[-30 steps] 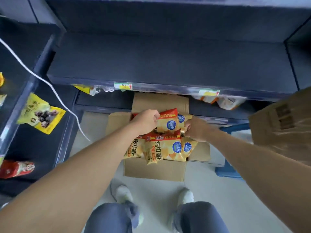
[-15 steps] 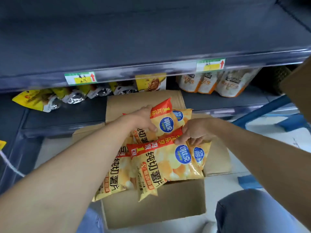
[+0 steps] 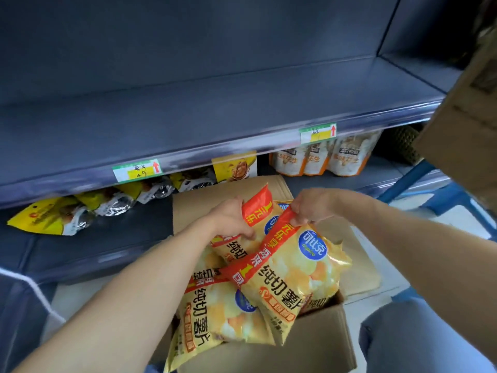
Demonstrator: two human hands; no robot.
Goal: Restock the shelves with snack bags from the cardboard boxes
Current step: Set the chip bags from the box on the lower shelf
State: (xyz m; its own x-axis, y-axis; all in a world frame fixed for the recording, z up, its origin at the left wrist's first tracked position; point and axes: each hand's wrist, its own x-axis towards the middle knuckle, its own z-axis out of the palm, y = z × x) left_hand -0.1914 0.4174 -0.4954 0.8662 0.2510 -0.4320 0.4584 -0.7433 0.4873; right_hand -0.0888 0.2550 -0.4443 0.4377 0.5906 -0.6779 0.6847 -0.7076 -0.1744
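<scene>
Left hand (image 3: pixel 230 220) grips several chip bags (image 3: pixel 223 313) by their tops, over the box (image 3: pixel 269 355). Right hand (image 3: pixel 309 208) pinches another's red top seam. Bags look light, puffy, slick and crushable, so seams are probably the best hold.

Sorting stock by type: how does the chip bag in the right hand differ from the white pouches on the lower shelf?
The chip bag is yellow with a red band and a blue logo; the white pouches have orange edges. The chip bag hangs tilted over the cardboard box, pinched at its top by the right hand; the white pouches stand upright, side by side. Both are printed snack packs.
</scene>
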